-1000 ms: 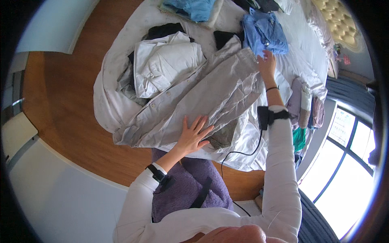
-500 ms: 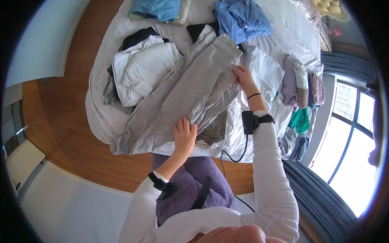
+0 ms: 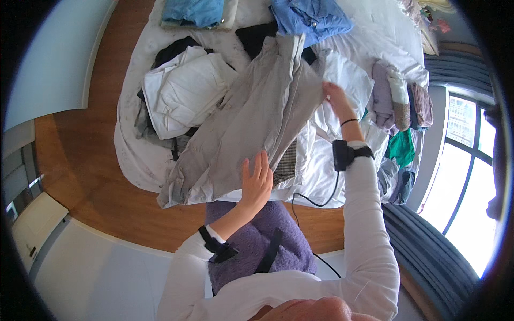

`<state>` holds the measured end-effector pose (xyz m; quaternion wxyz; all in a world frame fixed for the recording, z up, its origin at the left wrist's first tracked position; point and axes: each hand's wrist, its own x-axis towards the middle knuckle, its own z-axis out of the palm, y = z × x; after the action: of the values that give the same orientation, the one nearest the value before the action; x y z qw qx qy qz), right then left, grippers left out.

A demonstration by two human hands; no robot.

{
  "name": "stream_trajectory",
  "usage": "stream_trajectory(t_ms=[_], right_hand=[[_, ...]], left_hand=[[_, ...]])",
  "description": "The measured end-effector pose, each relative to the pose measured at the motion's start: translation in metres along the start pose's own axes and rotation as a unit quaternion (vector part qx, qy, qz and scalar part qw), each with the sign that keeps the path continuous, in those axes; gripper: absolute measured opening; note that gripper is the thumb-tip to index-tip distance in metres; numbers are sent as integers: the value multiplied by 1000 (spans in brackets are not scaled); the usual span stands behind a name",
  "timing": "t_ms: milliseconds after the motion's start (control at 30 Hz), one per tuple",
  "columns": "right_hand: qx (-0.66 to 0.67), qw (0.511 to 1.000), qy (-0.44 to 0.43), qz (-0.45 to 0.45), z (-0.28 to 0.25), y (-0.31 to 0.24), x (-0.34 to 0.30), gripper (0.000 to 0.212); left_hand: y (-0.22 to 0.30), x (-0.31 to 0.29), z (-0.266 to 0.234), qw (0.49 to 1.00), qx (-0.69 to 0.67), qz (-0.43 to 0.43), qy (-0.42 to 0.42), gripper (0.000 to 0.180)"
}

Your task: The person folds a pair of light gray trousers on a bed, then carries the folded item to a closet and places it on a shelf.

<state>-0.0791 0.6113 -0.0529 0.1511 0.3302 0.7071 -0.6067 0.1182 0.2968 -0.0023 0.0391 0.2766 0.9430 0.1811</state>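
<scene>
A light grey-beige shirt (image 3: 241, 125) lies spread at a slant over the bed's near edge, creased along its length. My right hand (image 3: 337, 99) pinches its right edge and holds that part raised. On the lower part of the cloth rests my left hand (image 3: 258, 179), fingers stretched out and lying flat. A dark checked garment (image 3: 286, 163) shows partly from under the shirt, beside my left fingers. Left of the shirt lies a folded white garment (image 3: 184, 91) on top of black and grey clothes.
Beyond the shirt are a blue shirt (image 3: 313, 21), a black garment (image 3: 256, 38) and a folded turquoise garment (image 3: 193, 12). Rolled clothes (image 3: 397, 99) and a green cloth (image 3: 400, 147) lie along the bed's right side. A black cable (image 3: 316, 203) hangs from my right wrist.
My right hand has drawn the shirt's edge rightward, turning a panel over so the buttons no longer show. My left hand has slid slightly right, its fingers straighter.
</scene>
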Motion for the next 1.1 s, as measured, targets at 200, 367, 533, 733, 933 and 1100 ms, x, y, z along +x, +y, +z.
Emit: stream_trajectory(t_ms=[200,367,533,733,933,1100], right_hand=[[41,997,-54,33,-1,41,3,42],[-50,987,-128,79,-3,16,-8,53],[-55,963,-216,149,-14,-14,-15,51],[-23,958,-238,160,-34,-3,3,49],[111,970,-216,10,-68,-7,26,26],[-110,991,-62,-54,-105,38,24,35]], left_hand=[[5,-12,29,1000,7,-12,-21,15],[6,-15,26,1000,0,-17,-4,20],[6,-16,24,1000,2,-24,-16,24],[3,-18,22,1000,13,-17,-12,19],[11,-23,8,1000,8,-12,0,17],[30,-28,19,999,-16,21,-30,27]])
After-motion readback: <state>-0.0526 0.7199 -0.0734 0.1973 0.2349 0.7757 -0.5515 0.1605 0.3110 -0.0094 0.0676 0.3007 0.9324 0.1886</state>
